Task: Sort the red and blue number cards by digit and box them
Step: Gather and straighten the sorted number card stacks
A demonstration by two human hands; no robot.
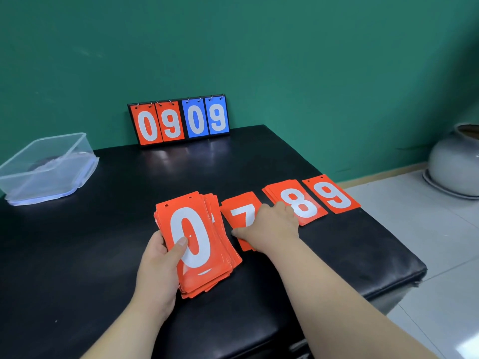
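Note:
My left hand (158,257) grips a thick stack of red number cards (199,244), thumb on the top card, which shows a white 0. To its right a red 7 card (239,212) lies flat on the black table (103,229), with my right hand (269,226) resting on it and hiding its lower half. Further right lie a small pile of red 8 cards (298,200) and a red 9 card (333,194). A clear plastic box (46,167) stands at the table's far left.
A flip scoreboard (178,120) stands against the green wall at the table's back, showing red 0 9 and blue 0 9. A grey ceramic pot (456,164) stands on the tiled floor to the right. The table's right edge runs just past the 9 card.

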